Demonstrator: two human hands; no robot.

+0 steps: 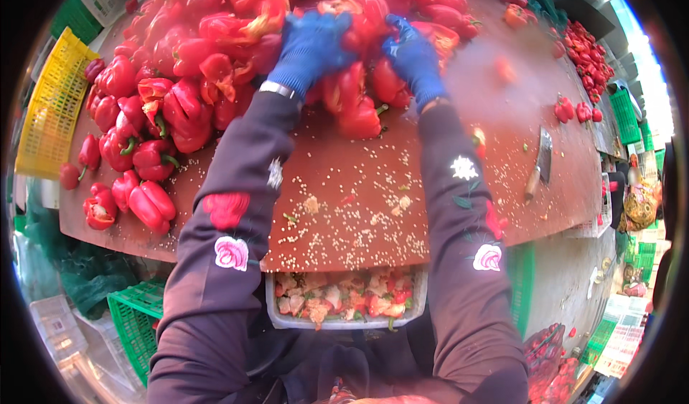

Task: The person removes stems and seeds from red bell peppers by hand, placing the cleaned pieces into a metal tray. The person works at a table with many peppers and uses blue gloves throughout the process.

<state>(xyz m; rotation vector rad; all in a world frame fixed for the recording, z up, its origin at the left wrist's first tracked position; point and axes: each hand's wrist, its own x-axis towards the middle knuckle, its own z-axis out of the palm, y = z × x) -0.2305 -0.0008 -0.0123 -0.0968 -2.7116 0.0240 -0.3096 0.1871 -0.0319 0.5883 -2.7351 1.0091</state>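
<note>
Both hands wear blue knit gloves and reach into a big heap of red bell peppers [185, 113] on a reddish-brown tabletop [344, 183]. My left hand [317, 43] lies against peppers at the heap's near side, its fingers partly hidden among them. Just right of it, my right hand [412, 54] has its fingers apart beside more peppers; its grip is unclear. Between the wrists lies a broken red pepper [355, 108] with a green stem. Pale seeds are scattered nearer me. A cleaver [540, 161] with a wooden handle rests on the right of the table.
Below the table's near edge is a white tub [347, 322] of pepper cores and scraps. A yellow crate [51, 113] stands left, a green crate [134, 328] lower left. More peppers [586, 59] are piled far right. A person [640, 204] is at the far right.
</note>
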